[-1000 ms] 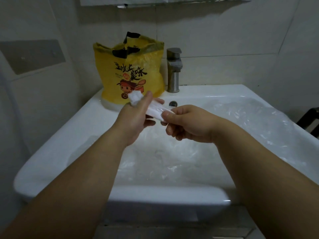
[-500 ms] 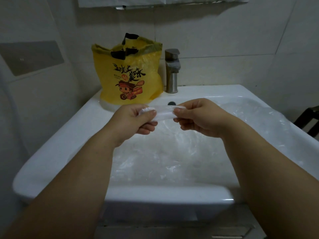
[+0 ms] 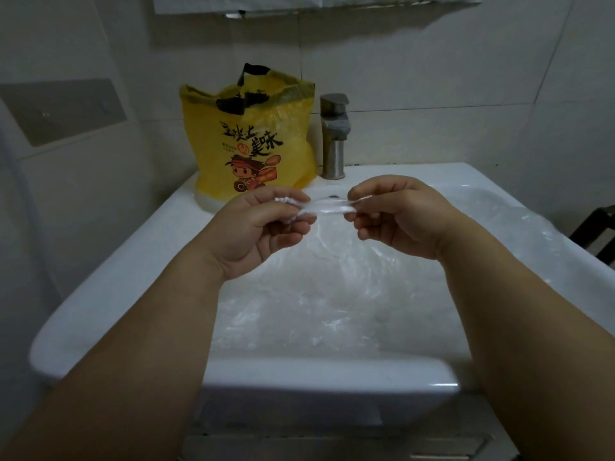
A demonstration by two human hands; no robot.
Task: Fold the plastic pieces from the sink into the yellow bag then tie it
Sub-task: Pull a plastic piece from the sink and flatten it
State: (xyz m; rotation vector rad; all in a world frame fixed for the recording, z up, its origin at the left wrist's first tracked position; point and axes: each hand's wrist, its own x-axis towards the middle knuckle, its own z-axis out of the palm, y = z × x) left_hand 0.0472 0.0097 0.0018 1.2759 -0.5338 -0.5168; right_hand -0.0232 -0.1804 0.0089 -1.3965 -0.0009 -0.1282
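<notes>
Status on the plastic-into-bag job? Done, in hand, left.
Done: little to confirm. The yellow bag stands open beside the faucet, contents unclear. In hand: left hand and right hand each pinch an end of one folded plastic strip over the sink. Left: bag that strip, fold the loose clear plastic lying in the basin, tie the bag.

We see a white sink [image 3: 109, 287] carrying everything: the yellow bag [image 3: 253, 141] stands upright on its back left corner, the steel faucet [image 3: 333, 141] just beside it, and clear plastic pieces [image 3: 332, 301] lie crumpled in the basin, spilling over the right rim
</notes>
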